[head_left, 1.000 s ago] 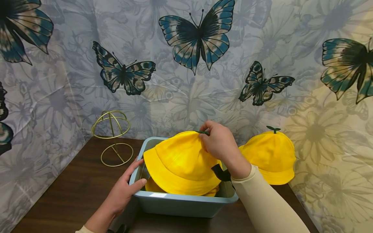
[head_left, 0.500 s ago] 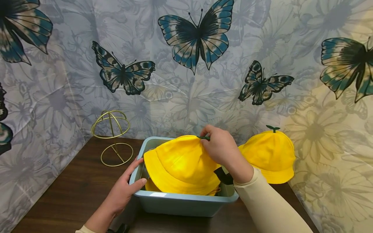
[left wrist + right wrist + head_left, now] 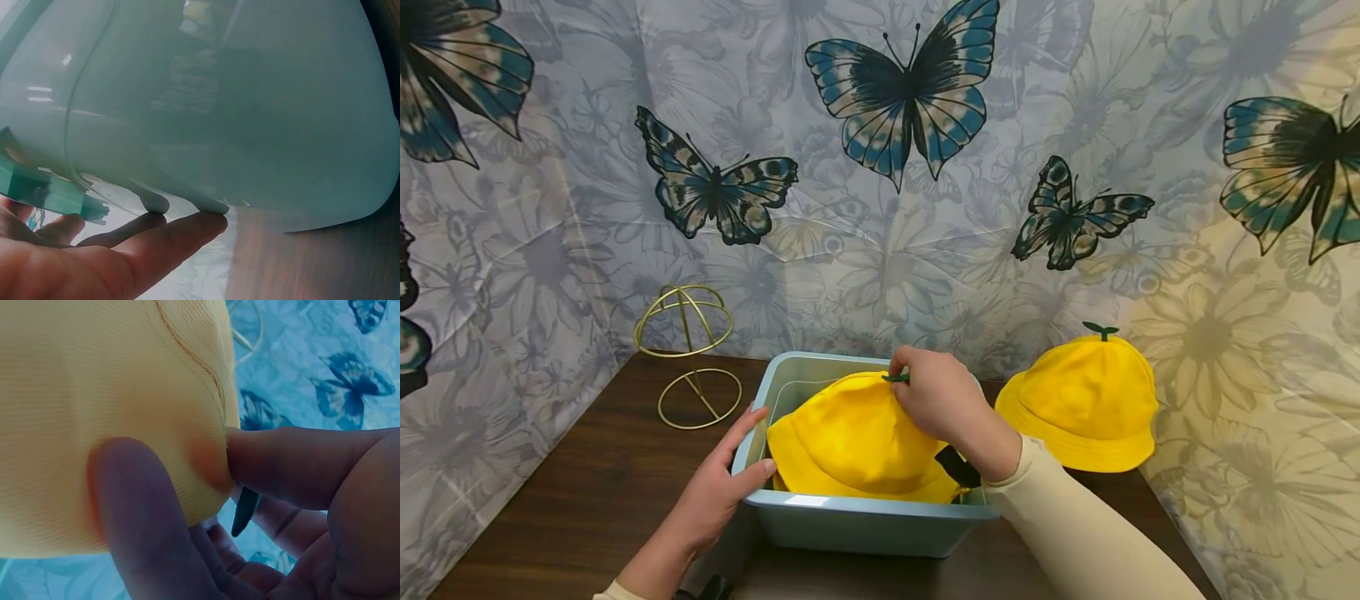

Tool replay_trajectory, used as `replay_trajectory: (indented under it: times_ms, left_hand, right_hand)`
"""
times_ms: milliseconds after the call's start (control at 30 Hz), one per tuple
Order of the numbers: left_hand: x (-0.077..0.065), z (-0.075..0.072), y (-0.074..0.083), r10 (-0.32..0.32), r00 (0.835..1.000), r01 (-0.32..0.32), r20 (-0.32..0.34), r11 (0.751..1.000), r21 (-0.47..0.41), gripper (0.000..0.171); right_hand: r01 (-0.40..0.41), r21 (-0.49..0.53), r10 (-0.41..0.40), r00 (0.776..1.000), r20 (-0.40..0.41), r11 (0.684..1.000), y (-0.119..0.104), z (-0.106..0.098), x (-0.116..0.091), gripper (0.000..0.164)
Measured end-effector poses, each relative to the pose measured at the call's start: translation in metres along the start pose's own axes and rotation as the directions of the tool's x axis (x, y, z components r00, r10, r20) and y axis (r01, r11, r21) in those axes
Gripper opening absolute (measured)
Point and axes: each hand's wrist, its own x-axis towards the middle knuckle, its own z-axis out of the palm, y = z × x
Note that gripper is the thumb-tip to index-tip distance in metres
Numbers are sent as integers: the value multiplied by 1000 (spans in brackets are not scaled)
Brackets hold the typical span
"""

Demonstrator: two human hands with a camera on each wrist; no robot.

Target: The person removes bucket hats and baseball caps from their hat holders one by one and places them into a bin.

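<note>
A yellow brimmed hat with a green sprout on top sits tilted inside a pale blue plastic bin. My right hand pinches the crown beside the sprout. In the right wrist view, the thumb and fingers press into the hat's cloth. My left hand holds the bin at its left rim, thumb over the edge. Against the bin's outer wall lie the left fingertips in the left wrist view. The bin's floor is hidden beneath the hat.
A second yellow hat with a green sprout rests upright at the back right. At the back left stands a gold wire hat stand. Behind the dark wooden table hangs a butterfly-patterned cloth.
My right hand has lowered the hat deeper into the bin and shifted slightly left. The left hand stays on the bin's rim.
</note>
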Motion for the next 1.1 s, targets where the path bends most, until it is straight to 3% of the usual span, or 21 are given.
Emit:
replay_trajectory:
  times_ms: [300,600,833,1100]
  left_hand:
    - [-1,1,0,23,1000,-23,0,1000,-14,65]
    - [-1,1,1,6,1000,-6,-6,1000,0,65]
    - [0,1,-1,-6,1000,6,-8,1000,-5,66]
    - [0,1,0,3,1000,-3,-15,1000,2,66]
  right_hand:
    - [40,14,-40,998,50,999,-2,8,0,10]
    - [71,44,-73,995,64,997,3,9,-2,9]
    - [121,99,-130,987,97,988,16,-1,-7,27]
    - [100,189,-117,990,82,977,31,-17,-17,38]
